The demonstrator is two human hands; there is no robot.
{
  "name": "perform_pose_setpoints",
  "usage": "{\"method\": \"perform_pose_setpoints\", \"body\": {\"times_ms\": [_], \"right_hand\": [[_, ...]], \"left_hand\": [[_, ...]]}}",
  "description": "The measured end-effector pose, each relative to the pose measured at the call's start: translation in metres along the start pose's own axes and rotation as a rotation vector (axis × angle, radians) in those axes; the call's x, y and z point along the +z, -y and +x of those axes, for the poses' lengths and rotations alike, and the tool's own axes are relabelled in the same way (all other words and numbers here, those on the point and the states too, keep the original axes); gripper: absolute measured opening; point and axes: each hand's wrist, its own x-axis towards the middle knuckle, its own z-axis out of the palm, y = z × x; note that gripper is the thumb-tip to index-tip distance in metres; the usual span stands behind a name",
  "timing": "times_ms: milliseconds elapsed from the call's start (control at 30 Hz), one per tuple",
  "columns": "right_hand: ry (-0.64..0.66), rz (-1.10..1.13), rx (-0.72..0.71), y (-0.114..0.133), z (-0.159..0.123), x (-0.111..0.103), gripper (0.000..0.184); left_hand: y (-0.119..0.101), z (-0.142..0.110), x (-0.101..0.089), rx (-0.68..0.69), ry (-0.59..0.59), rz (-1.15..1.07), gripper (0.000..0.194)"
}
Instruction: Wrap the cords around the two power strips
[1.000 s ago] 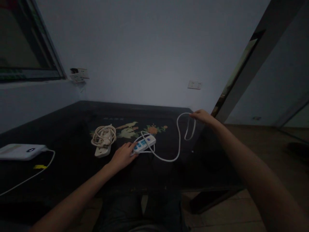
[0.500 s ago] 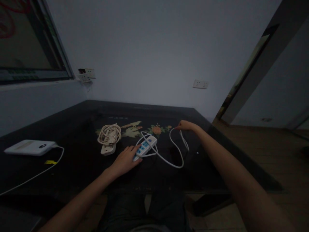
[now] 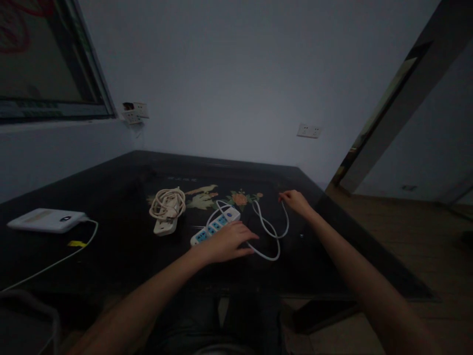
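Note:
A white power strip (image 3: 219, 225) with blue sockets lies slanted on the dark table, its white cord (image 3: 278, 250) looped around it and trailing to the right. My left hand (image 3: 231, 241) is over the strip's near side, thumb and fingers apart around the cord, not closed on it. At the right, my right hand (image 3: 293, 199) pinches the cord near its far part; the cord's end is hidden in the fingers. To the left of the strip lies an older off-white power strip (image 3: 165, 227) with its beige cord (image 3: 157, 204) bundled on top.
A white power bank (image 3: 46, 220) with a thin cable sits at the table's left, beside a yellow scrap (image 3: 77, 243). Flower patterns decorate the dark tabletop (image 3: 229, 172). Wall sockets (image 3: 309, 130) are on the wall behind; a window (image 3: 44, 64) is at upper left.
My left hand has left the strip's lower end and moved right toward the cord. My right hand has shifted slightly right with the cord, whose loop now crosses itself.

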Motion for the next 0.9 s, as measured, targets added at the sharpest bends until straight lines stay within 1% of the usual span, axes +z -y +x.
{"method": "perform_pose_setpoints", "body": {"times_ms": [67,133,167,233,333,367,433,500,533,567,633,700,733,767,833,867,900], "right_hand": [[-0.010,0.011,-0.018,-0.011,-0.008,-0.006,0.029],[-0.023,0.055,-0.057,-0.023,-0.017,-0.013,0.024],[-0.034,0.090,-0.081,-0.028,-0.022,-0.016,0.023],[-0.075,0.168,-0.133,-0.039,-0.033,-0.025,0.024],[-0.207,0.256,-0.179,-0.052,-0.050,-0.046,0.031],[-0.261,0.280,-0.173,-0.056,-0.057,-0.055,0.035],[-0.358,0.317,-0.115,-0.063,-0.070,-0.077,0.041],[-0.447,0.350,-0.011,-0.072,-0.084,-0.100,0.044],[-0.486,0.360,0.051,-0.078,-0.092,-0.110,0.044],[-0.519,0.357,0.117,-0.086,-0.100,-0.118,0.042],[-0.571,0.319,0.199,-0.105,-0.116,-0.131,0.036],[-0.595,0.299,0.236,-0.127,-0.133,-0.135,0.030],[-0.589,0.297,0.281,-0.137,-0.140,-0.134,0.025],[-0.584,0.317,0.333,-0.145,-0.147,-0.132,0.022],[-0.551,0.389,0.391,-0.154,-0.157,-0.122,0.024],[-0.518,0.454,0.412,-0.153,-0.160,-0.116,0.026],[-0.473,0.524,0.391,-0.149,-0.162,-0.109,0.028]], "left_hand": [[-0.001,0.011,0.010,0.053,0.096,0.058,0.035],[0.000,0.019,0.017,0.079,0.179,0.076,0.024],[0.002,0.022,0.018,0.082,0.197,0.055,0.018],[0.007,0.028,0.017,0.064,0.181,-0.057,0.016],[0.019,0.039,0.006,-0.056,0.088,-0.317,0.020],[0.024,0.043,0.001,-0.112,0.048,-0.406,0.024],[0.037,0.053,-0.011,-0.183,-0.079,-0.620,0.028],[0.053,0.064,-0.025,-0.260,-0.271,-0.872,0.028],[0.063,0.069,-0.032,-0.305,-0.389,-0.985,0.027],[0.073,0.074,-0.041,-0.351,-0.476,-1.073,0.025],[0.097,0.082,-0.057,-0.447,-0.669,-1.199,0.020],[0.121,0.086,-0.071,-0.595,-0.863,-1.231,0.016],[0.133,0.086,-0.075,-0.634,-0.904,-1.223,0.018],[0.145,0.086,-0.078,-0.669,-0.931,-1.214,0.021],[0.164,0.084,-0.076,-0.753,-0.955,-1.185,0.024],[0.172,0.083,-0.073,-0.799,-0.957,-1.164,0.023],[0.178,0.082,-0.068,-0.835,-0.944,-1.142,0.021]]}}
